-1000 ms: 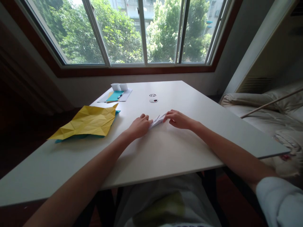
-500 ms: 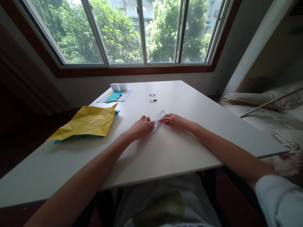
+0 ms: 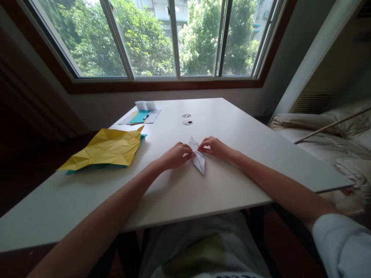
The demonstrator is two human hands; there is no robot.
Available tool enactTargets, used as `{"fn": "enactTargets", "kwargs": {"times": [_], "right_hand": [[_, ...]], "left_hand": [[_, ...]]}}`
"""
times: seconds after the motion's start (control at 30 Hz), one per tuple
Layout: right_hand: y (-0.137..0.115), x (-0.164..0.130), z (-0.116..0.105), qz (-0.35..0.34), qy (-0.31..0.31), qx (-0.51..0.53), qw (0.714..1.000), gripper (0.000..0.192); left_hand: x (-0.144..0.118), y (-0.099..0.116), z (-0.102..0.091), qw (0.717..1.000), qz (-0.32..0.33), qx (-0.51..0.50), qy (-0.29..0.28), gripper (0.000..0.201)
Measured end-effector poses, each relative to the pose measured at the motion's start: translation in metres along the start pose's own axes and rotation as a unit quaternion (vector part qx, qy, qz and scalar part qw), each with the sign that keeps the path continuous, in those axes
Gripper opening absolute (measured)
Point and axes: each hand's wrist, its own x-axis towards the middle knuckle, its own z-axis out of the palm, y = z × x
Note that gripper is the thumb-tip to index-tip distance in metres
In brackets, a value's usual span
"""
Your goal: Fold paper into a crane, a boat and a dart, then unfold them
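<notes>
White paper, folded into a narrow pointed model (image 3: 198, 156), lying on the pale table (image 3: 237, 127) midway between both hands, touching each. Long axis running from a far tip near the fingertips toward a near tip pointing back at the body, slanted slightly to the right. Left hand (image 3: 174, 155) curled at the model's left flank, thumb and forefinger closed on the paper's edge about halfway along. Right hand (image 3: 213, 147) likewise curled on the opposite flank, fingertips pinching the upper part just beside the far tip. Neither hand clearly nearer: both meeting at the same waist of the fold, left a shade lower along the axis, right a shade higher. Near tip free, resting on or just above the tabletop, hard to tell which. Well apart to the left, a creased yellow sheet (image 3: 107, 148) over a teal sheet (image 3: 143, 136) showing at its edges. Farther back by the window (image 3: 174, 38), a teal card (image 3: 140, 116) with a pen (image 3: 146, 115) on flat white paper (image 3: 155, 114), two small white folded pieces (image 3: 145, 105) behind it, and two small round objects (image 3: 187, 119) near the table's middle.
</notes>
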Motion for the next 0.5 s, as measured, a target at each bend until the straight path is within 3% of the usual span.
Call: {"fn": "enactTargets", "kwargs": {"times": [0.2, 0.33, 0.5], "right_hand": [[-0.002, 0.001, 0.002, 0.032, 0.012, 0.002, 0.999, 0.011], [-0.003, 0.001, 0.003, 0.018, 0.017, -0.005, 1.000, 0.010], [0.002, -0.001, -0.002, -0.018, -0.018, 0.026, 0.999, 0.012]], "left_hand": [[0.004, -0.017, 0.010, 0.999, -0.031, 0.001, 0.045, 0.021], [0.003, -0.020, 0.006, 0.999, 0.020, 0.019, 0.019, 0.022], [-0.001, -0.018, 0.000, 0.999, 0.025, 0.031, -0.017, 0.026]]}}
